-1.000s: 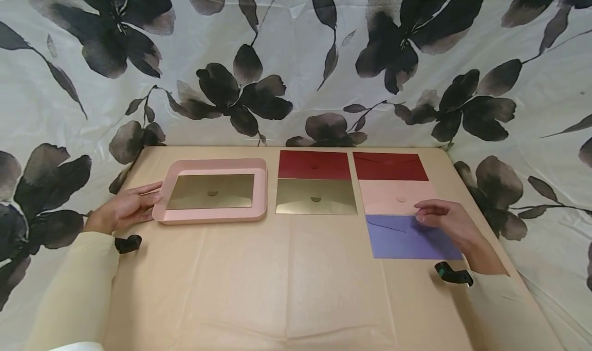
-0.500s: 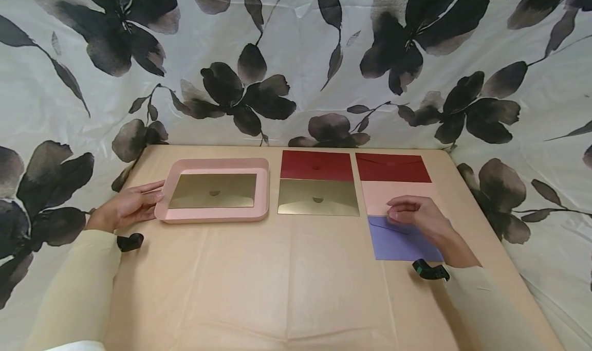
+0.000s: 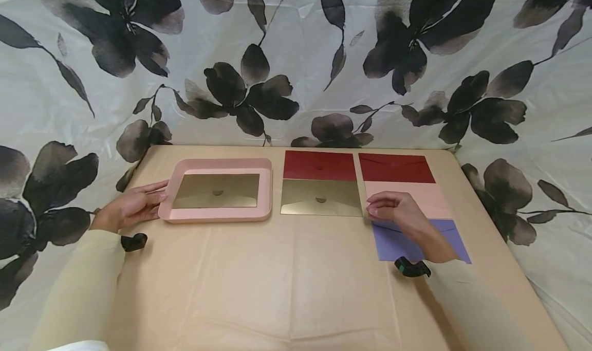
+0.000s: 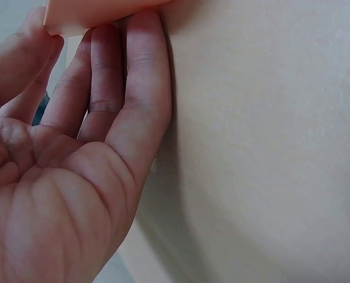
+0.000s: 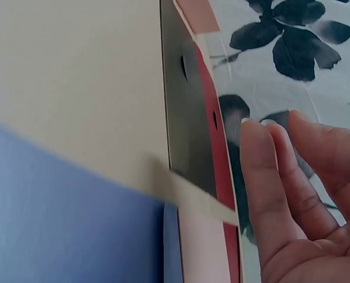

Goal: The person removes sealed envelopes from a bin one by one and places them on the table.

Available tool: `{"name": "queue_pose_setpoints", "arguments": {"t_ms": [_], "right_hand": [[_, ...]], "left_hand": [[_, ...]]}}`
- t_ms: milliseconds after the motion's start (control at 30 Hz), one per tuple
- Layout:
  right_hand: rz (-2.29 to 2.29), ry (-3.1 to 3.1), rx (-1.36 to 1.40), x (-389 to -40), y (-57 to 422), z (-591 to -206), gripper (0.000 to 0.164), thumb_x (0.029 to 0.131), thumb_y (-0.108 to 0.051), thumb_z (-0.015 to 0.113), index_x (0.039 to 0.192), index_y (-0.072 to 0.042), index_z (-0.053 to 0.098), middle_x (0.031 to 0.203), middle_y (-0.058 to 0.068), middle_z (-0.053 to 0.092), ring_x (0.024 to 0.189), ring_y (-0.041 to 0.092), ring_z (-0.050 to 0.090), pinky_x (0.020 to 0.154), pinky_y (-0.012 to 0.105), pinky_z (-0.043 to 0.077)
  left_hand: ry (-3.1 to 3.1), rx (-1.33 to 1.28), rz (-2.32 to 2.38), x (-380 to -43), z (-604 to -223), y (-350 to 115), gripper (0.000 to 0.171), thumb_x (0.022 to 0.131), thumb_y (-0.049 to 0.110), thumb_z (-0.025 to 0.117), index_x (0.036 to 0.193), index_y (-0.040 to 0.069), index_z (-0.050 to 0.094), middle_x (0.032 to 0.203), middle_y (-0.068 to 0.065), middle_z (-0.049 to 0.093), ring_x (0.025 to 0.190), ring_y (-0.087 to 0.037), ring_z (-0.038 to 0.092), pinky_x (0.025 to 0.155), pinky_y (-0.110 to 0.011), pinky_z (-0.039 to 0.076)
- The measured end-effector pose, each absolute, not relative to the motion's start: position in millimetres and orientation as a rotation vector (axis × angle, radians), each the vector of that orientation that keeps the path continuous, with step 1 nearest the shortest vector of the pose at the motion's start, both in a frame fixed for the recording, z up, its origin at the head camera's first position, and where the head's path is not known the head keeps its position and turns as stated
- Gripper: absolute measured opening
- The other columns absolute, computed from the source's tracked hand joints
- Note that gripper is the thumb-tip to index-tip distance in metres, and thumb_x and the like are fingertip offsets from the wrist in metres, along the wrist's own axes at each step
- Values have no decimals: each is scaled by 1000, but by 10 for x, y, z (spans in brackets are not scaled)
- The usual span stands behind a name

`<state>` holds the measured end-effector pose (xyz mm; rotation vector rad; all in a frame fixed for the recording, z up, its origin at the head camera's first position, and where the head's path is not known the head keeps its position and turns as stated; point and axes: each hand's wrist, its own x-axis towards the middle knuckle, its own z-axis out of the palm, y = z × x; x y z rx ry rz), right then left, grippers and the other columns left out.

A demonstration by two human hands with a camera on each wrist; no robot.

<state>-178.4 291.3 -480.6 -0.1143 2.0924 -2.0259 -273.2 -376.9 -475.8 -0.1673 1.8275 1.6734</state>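
Note:
At the left of the head view, my left hand (image 3: 131, 207) grips the near left edge of a pink tray (image 3: 222, 217). In the left wrist view its fingertips (image 4: 142, 35) reach beneath the tray's edge (image 4: 86, 15), with the thumb at the corner. A gold envelope (image 3: 215, 184) lies inside the tray. My right hand (image 3: 402, 217) is over the blue envelope (image 3: 448, 233) and pink envelope (image 3: 411, 187), its fingertips close to the right edge of another gold envelope (image 3: 319, 190). Nothing shows between its loosely bent fingers (image 5: 258, 159) in the right wrist view.
Two red envelopes (image 3: 319, 162) lie along the back of the table, one behind the gold envelope and one behind the pink. A peach-coloured cloth (image 3: 259, 284) covers the tabletop. A flower-patterned white sheet (image 3: 296, 42) hangs behind.
My right hand has moved left across the pink and blue envelopes, up to the gold envelope's right edge. The left hand stays on the tray. The view has shifted slightly.

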Motion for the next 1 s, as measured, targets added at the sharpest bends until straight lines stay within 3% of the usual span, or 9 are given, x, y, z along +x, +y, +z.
{"name": "queue_pose_setpoints", "arguments": {"t_ms": [133,267,367,500,633,1000], "right_hand": [[-2026,2091,-144,-1827,2796,-4808,34,91,10,70,122,21,60,93,-3,80,85,12,78,82,28,62],[-2017,2081,-187,-1859,2698,-4826,25,91,11,70,116,11,68,91,-2,80,85,11,78,83,28,62],[-2010,2073,-201,-1882,2610,-4835,25,91,11,69,116,14,68,90,-2,80,85,11,78,82,29,63],[-2009,2056,-189,-1907,2471,-4853,36,90,12,69,121,26,57,90,-3,80,85,12,78,83,32,63],[-1992,2049,-177,-1921,2336,-4865,42,90,12,69,125,28,53,90,-4,79,85,11,78,84,35,63],[-1926,2036,-194,-2012,1938,-4836,43,92,8,68,130,23,55,91,-7,76,86,8,75,84,29,62]], "left_hand": [[1850,-172,1661,-2726,-4754,-3766,82,107,21,59,168,19,4,108,24,71,99,-2,69,84,-26,61],[1861,-177,1653,-2726,-4746,-3752,83,107,22,59,168,18,4,108,25,71,98,-3,69,84,-26,61],[1868,-173,1644,-2721,-4747,-3749,82,107,22,59,168,17,4,108,26,71,98,-3,70,84,-26,61],[1865,-174,1652,-2713,-4753,-3753,82,107,22,58,168,16,3,108,25,71,98,-3,70,84,-26,61],[1860,-184,1653,-2702,-4756,-3753,83,107,23,59,168,18,4,108,26,71,99,-3,70,84,-26,61],[1893,-173,1647,-2678,-4770,-3776,81,106,25,60,168,19,7,108,27,70,98,-2,69,84,-25,61]]}}
